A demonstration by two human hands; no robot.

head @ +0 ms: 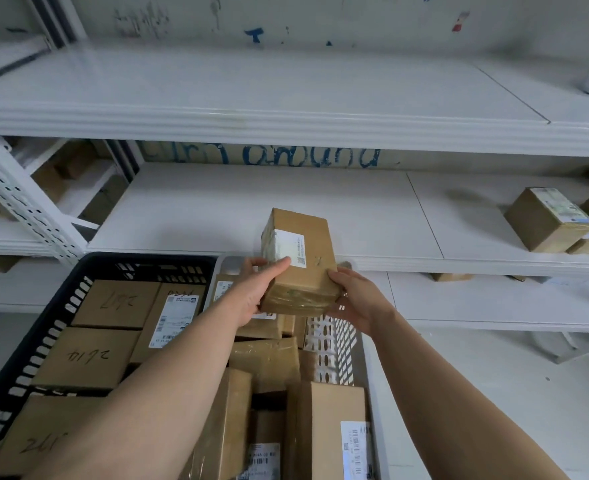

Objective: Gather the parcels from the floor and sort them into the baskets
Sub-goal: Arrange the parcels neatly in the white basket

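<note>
Soft even light, edges bowed — blurred

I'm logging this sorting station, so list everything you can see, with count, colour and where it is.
Held parcel: one, brown with white label, above the white basket.
Dark basket: one, black, lower left.
Parcels in dark basket: four visible, brown, lying flat.
White basket: one, white, beside the dark one.
Parcels in white basket: several, brown, piled.
Shelf parcels: several, brown, middle shelf, far right.
Shelving: one unit, white, behind baskets.
Left hand: grips held parcel's left side.
Right hand: grips its lower right.
</note>
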